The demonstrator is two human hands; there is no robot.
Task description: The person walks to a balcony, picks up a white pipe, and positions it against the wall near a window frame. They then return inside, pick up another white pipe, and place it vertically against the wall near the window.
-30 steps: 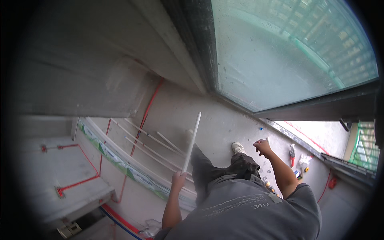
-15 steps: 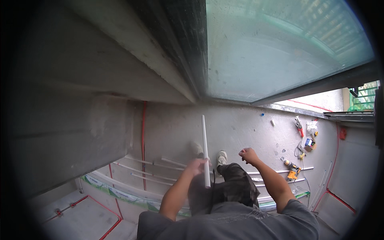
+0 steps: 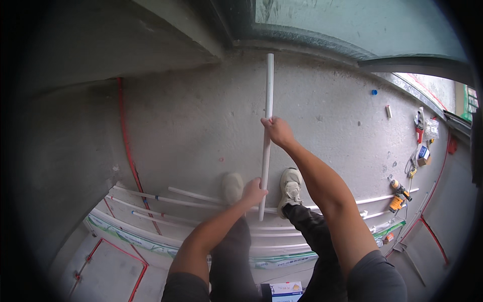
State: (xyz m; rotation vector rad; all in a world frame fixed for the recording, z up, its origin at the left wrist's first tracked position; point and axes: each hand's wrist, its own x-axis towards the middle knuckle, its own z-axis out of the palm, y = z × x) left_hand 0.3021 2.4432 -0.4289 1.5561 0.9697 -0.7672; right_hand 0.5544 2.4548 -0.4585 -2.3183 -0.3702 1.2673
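Observation:
A straight white plastic pipe (image 3: 268,88) points away from me, held above the grey floor between my shoes. Near its lower end my left hand (image 3: 254,192) is closed around it. Farther up, about the middle of the pipe, my right hand (image 3: 277,132) grips it too, fingers wrapped round. The pipe's far end reaches toward the base of the glass panel. Behind my feet lie several more white pipes (image 3: 193,203), running left to right along the floor.
To the right are a yellow drill (image 3: 397,203), a red power tool (image 3: 419,128), a small carton (image 3: 424,156), a short pipe piece (image 3: 389,111) and a blue fitting (image 3: 374,92). A red conduit (image 3: 127,146) crosses the left side. A glass panel (image 3: 362,25) stands ahead.
My right hand, free before, has come left and taken hold of the pipe. My view has tipped down, showing more floor. My left hand still holds the pipe.

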